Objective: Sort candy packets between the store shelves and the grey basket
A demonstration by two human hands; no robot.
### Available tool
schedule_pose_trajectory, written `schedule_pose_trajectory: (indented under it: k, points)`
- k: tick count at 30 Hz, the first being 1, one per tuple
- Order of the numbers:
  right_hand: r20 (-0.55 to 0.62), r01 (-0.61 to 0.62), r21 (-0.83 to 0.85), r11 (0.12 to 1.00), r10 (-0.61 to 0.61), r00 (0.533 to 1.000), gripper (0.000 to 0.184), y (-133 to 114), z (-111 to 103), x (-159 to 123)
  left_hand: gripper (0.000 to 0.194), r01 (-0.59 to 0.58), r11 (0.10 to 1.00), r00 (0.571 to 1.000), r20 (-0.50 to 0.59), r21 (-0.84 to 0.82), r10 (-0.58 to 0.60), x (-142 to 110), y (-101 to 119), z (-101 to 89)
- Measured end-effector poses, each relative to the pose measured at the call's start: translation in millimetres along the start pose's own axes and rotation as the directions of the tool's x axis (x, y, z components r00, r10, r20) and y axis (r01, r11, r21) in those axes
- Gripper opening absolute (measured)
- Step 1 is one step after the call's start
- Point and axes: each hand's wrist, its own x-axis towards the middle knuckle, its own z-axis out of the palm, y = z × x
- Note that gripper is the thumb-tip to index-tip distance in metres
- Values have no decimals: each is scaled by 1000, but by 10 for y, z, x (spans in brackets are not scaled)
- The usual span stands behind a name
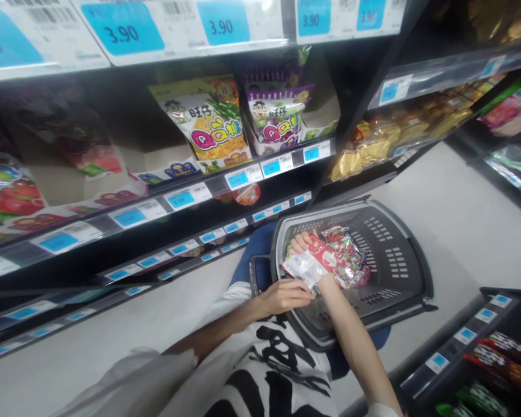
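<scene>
Shelves (219, 184) (blue price tags (182, 198)) flank pale floor (429, 197) and dark basket (410, 243).

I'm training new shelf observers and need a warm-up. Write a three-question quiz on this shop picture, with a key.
1. Multiple choice: over the shopping basket, what do the left hand and right hand both hold?
A) a phone
B) a red-and-white packet
C) a pen

2. True or false: as pictured, the yellow-topped QQ bag stands left of the purple-topped QQ bag.

3. Fill in: the large price label toward the top left, shown whole, reads ____.

Key: 1. B; 2. True; 3. 3.90
</scene>
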Motion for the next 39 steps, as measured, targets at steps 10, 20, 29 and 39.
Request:
schedule_pose_trajectory:
  k: [10, 20, 29, 39]
  points:
    - [50, -35, 61, 998, 31, 998, 58, -108, 247, -123, 10, 7, 999, 999, -49, -51, -10, 63, 27, -1]
    - [225, -127, 75, 989, 108, 968, 44, -145, 172, -80, 25, -251, 944, 961, -65, 215, 270, 54, -61, 36]
    - [22, -96, -42, 994, 97, 995, 28, -117, 47, -38, 28, -239, 926, 841, -415, 291, 347, 94, 9, 32]
    - [-379, 294, -162, 942, -334, 863, 38, -185, -88, 51, 20, 121, 917, 469, -792, -381, -391, 208, -183, -49]
